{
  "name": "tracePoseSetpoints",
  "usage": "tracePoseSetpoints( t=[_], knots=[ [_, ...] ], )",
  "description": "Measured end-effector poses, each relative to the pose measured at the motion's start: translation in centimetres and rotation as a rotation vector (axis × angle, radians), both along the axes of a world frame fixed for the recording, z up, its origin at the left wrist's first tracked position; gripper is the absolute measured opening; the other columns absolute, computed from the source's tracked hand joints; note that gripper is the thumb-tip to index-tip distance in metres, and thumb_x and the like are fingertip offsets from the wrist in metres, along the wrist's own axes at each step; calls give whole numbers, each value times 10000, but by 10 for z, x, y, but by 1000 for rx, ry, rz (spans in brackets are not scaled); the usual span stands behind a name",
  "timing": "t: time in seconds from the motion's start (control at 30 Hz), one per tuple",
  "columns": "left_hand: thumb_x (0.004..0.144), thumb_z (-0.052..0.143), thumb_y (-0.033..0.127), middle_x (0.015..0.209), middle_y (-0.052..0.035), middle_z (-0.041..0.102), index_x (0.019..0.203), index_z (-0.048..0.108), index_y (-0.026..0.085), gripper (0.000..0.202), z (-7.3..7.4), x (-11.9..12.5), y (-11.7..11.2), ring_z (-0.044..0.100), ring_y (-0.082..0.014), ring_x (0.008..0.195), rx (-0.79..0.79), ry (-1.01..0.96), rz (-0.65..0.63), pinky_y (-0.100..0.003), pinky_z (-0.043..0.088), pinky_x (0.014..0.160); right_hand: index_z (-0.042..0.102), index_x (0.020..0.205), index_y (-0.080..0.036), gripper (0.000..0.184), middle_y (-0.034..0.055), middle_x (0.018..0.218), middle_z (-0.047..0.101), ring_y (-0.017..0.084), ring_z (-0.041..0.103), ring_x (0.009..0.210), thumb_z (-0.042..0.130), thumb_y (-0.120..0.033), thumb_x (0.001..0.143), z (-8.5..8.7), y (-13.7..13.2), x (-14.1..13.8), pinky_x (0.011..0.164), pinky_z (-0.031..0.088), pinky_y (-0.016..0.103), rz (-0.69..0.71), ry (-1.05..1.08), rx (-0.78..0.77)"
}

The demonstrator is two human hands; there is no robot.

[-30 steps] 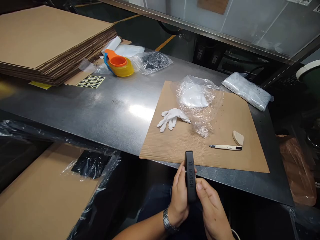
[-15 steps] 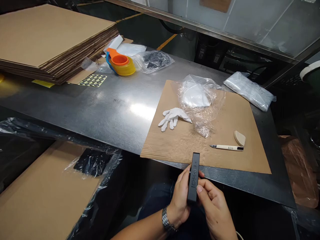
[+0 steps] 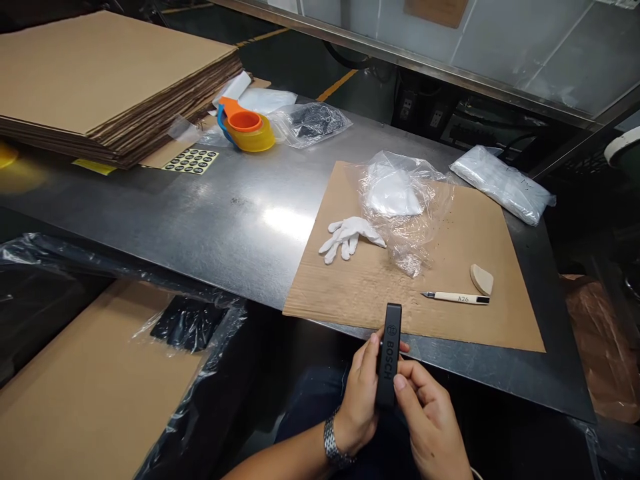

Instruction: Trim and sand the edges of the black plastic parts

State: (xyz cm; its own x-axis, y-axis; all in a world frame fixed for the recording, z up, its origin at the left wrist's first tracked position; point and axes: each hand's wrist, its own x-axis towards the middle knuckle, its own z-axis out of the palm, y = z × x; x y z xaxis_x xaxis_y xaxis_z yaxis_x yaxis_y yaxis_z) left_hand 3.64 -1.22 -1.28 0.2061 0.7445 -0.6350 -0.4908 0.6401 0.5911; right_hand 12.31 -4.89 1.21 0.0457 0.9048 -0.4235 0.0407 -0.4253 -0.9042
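A brushed steel counter catches a bright glare of overhead light (near its middle). Behind it lie dark floor with a yellow line, power sockets, and grey wall panels above a metal rail.

Setting: packing workstation, industrial | Surface: steel bench, centre | Stock: flat cardboard stack, upper left | Supplies: tape dispenser, bagged parts, label sheet | Floor: yellow line, top centre
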Motion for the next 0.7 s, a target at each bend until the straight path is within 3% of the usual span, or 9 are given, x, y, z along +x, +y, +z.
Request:
tracePoseSetpoints(
  t=[0.13, 0.27, 0.5, 0.7],
  knots=[
    [845, 457, 474, 913, -96, 671, 1043, 645, 129, 439, 0, -3, 0, 602, -206, 832, 41, 7, 7, -316, 471, 780, 639, 916, -170, 340, 9, 669, 544, 139, 480, 634, 500, -472, 849, 2, 6, 0, 622, 397, 247, -38, 53, -44],
    [812, 514, 484, 911, -87, 672, 1035, 644, 134, 434, -1, -5, 1, 603, -175, 730, -15, -10, 19, -272, 487, 641, 659, 848, -166, 334, -11, 599, 483, 108, 400, 558, 554, -481, 813, 2, 14, 0, 522, 356, 217, -77, 93, -53],
    [769, 568, 497, 571, 13, 561, 938, 662, 135, 411, -2, -6, 5, 465, -102, 455, -63, -42, 22, -205, 370, 393, 666, 850, -170, 324, 4, 643, 521, 97, 408, 552, 557, -473, 816, 2, 23, -3, 500, 357, 205, -76, 111, -52],
    [763, 600, 449, 669, -8, 623, 935, 680, 161, 345, -4, -11, 7, 557, -142, 611, -30, -10, 87, -259, 480, 622, 654, 858, -175, 304, -15, 586, 484, 95, 387, 547, 550, -459, 827, 2, 29, -3, 500, 345, 201, -59, 91, -46]
  ],
)
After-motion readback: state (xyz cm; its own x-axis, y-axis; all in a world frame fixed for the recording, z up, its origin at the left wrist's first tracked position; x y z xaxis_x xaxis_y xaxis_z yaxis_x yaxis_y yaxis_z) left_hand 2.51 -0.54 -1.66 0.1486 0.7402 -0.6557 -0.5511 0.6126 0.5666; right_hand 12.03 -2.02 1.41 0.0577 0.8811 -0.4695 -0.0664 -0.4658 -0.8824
